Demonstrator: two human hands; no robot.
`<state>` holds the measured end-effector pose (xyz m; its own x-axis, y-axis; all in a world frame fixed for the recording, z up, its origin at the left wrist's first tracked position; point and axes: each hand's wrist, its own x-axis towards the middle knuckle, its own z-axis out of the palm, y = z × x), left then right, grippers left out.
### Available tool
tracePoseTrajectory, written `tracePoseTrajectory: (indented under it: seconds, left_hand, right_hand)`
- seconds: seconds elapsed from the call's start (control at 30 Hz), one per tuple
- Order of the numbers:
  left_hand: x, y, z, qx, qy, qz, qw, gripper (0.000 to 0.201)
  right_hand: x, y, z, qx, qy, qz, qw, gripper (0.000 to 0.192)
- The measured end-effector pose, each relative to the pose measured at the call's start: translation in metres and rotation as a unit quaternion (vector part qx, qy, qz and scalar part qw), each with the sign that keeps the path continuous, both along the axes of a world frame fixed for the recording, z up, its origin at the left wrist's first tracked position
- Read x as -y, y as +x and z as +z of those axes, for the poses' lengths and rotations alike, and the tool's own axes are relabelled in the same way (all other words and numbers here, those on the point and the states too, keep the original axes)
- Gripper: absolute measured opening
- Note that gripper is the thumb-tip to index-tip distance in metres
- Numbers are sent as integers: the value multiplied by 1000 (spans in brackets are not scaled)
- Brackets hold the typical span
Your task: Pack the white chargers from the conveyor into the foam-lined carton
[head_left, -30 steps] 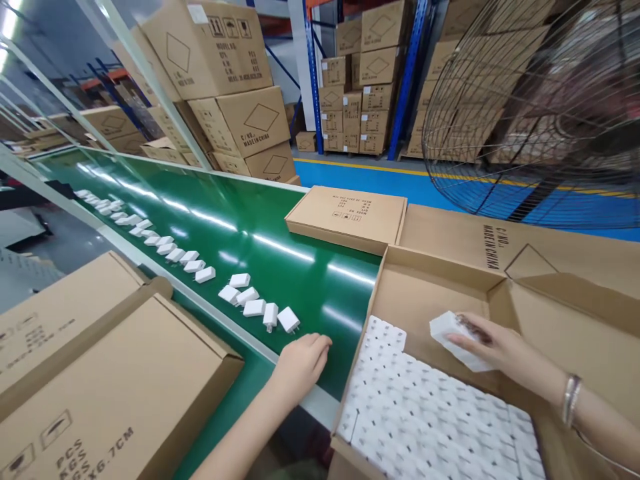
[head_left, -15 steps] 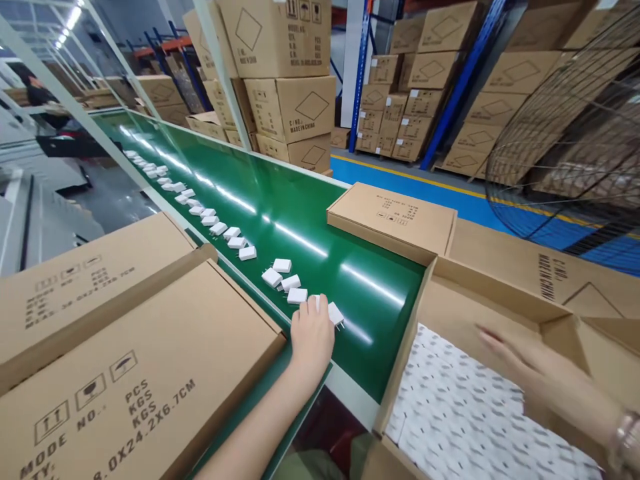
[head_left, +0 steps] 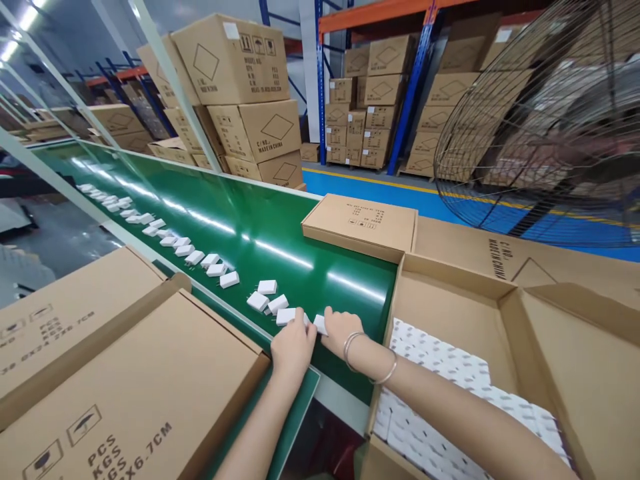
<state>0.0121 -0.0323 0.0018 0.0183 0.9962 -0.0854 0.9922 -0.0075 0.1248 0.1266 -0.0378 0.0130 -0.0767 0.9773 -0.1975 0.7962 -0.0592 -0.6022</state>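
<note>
White plug chargers with metal prongs lie in a loose line on the green conveyor belt [head_left: 345,273]. My left hand [head_left: 294,343] is low over the belt, its fingers closed on a charger that they mostly cover; a white sliver shows by the fingertips. Another charger [head_left: 285,316] lies just left of those fingers. Beside it, my right hand [head_left: 343,330], with bangles at the wrist, is closed on a charger [head_left: 320,325] whose white end sticks out toward my left hand. An open carton [head_left: 450,283] to the right holds rows of packed white chargers [head_left: 435,353], partly hidden under my right forearm.
Closed cartons [head_left: 165,360] stand along the near left side. A flat closed box [head_left: 363,223] sits across the belt's far edge. Beyond are stacked cartons [head_left: 257,130], a blue rack post [head_left: 407,87] and a large wire-caged fan [head_left: 540,127] at right.
My right hand has moved left from above the open carton to the belt and closed on a charger. My left hand stays by the nearest chargers. The view has shifted right.
</note>
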Motion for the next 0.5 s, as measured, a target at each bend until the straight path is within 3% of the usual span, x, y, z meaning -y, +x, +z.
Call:
tracePoseTrajectory:
  seconds: [0.13,0.27,0.4,0.5]
  left_hand:
    - [2,3,4,32,-52,-43,997,26]
    - [6,6,3,77,-95,-107,987,25]
    - [11,7,-2,86,-77,-145,983,39]
    - [10,9,-4,98,-51,-193,975,41]
  right_hand:
    - [-4,15,4,71,-1,34,997,28]
    - [-7,27,-5,80,-31,109,990,27]
    - [-15,48,-8,86,-54,171,980,46]
    - [-32,54,4,128,-22,149,980,36]
